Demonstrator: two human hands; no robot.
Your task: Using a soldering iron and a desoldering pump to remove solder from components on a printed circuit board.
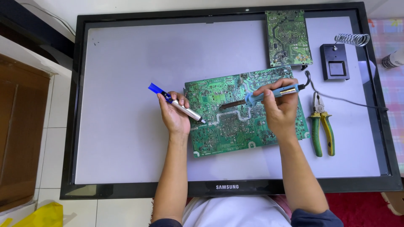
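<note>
The right hand holds a soldering iron, its grip closed on the blue handle, tip on the big board. The left hand grips a desoldering pump, nozzle at the board's left part. The board lies flat on a monitor. Best to keep the nozzle close beside the iron tip and both wrists steady.

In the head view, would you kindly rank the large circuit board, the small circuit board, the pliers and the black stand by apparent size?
1. Large circuit board
2. Small circuit board
3. Pliers and black stand: they look too alike to rank.
</note>
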